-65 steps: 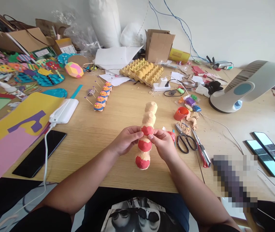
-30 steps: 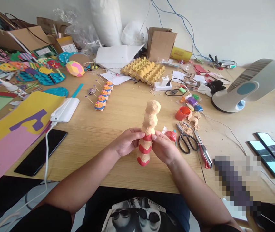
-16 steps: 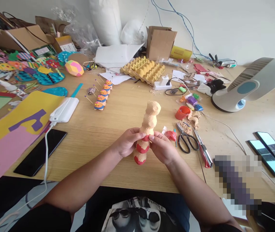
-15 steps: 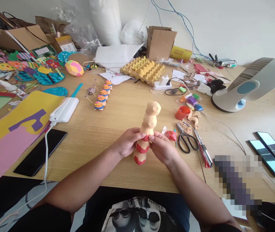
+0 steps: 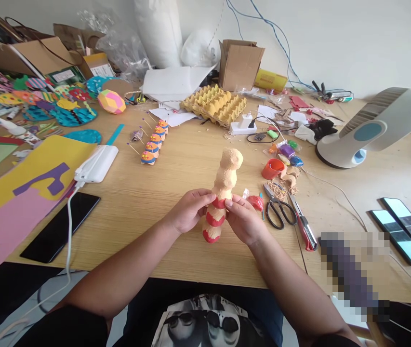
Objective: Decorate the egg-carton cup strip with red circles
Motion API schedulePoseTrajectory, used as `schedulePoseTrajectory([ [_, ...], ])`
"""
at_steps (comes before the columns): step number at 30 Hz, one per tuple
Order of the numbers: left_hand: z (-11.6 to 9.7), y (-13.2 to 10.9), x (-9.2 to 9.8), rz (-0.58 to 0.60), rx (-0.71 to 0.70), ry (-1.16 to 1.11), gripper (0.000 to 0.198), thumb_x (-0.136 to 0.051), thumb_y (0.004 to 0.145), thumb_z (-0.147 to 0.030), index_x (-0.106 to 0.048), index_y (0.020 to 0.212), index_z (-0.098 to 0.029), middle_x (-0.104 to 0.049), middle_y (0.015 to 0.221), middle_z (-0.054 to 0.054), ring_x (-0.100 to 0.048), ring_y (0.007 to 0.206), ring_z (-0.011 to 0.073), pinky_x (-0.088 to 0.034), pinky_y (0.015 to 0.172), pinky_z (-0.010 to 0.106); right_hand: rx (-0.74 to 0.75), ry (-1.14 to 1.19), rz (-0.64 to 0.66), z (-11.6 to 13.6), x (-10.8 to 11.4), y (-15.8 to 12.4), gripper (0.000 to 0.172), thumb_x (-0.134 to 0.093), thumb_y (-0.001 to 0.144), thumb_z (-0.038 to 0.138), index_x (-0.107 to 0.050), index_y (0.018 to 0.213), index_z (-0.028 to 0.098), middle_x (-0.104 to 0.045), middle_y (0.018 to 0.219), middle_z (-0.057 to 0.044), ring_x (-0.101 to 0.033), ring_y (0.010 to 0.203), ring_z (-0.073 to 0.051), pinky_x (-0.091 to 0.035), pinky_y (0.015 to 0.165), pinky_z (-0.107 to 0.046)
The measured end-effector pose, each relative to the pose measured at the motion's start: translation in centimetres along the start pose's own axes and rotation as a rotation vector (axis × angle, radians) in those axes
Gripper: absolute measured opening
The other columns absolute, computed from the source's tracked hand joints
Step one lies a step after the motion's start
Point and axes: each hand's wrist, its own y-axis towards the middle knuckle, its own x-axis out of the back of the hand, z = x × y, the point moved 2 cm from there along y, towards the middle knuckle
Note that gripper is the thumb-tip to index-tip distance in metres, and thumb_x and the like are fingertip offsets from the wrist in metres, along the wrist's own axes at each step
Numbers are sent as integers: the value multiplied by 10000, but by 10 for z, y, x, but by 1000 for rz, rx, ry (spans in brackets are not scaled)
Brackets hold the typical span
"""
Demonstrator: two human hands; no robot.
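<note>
Between my two hands is a beige egg carton strip, a row of rounded bumps with red bands of what looks like modelling clay on the nearer ones. My left hand pinches its left side, thumb at the edge of the third bump's red band. On the other side my right hand grips it, thumb tip on the same band's right end. The fingers beneath are partly hidden. Just right of my right hand lies a small bag of red clay. Farther back stands a finished-looking orange and blue egg carton caterpillar with pins.
Scissors, a red box cutter and an orange cup lie to the right, near a white fan. Coloured paper, a power bank and a black phone are at left. Yellow egg trays sit behind.
The egg carton strip has shifted slightly up and right and turned a little. Both thumbs have spread to the ends of the upper red band, which shows more of it.
</note>
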Motion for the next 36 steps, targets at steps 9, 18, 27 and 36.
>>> schedulePoseTrajectory([
  [9, -6, -2, 6, -53, -229, 354, 306, -755, 882, -439, -828, 989, -162, -812, 957, 81, -738, 969, 242, -556, 883, 338, 20, 3, -42, 0, 4, 1, 301, -893, 751, 441, -780, 895, 203, -747, 827, -26, -630, 762, -177, -494, 782, -316],
  [18, -10, -4, 3, -97, -257, 482, 349, -723, 889, -480, -831, 970, -158, -810, 949, 75, -726, 957, 258, -548, 836, 333, 39, -62, -42, -3, 4, 3, 322, -883, 766, 468, -782, 917, 202, -757, 854, -29, -639, 774, -172, -495, 821, -321],
  [27, -16, -8, 0, -111, -272, 561, 345, -708, 896, -473, -831, 974, -160, -809, 977, 81, -720, 977, 269, -525, 830, 311, 60, -72, -54, -2, 3, 3, 312, -888, 756, 469, -772, 854, 196, -733, 826, -25, -626, 781, -172, -489, 836, -334],
  [36, -12, -3, 2, 25, -157, 345, 390, -709, 899, -486, -806, 1076, -154, -797, 1062, 106, -720, 1037, 278, -541, 929, 370, 39, -44, -75, 2, 3, 2, 346, -906, 732, 469, -793, 909, 194, -745, 843, -23, -628, 798, -168, -478, 809, -311],
])
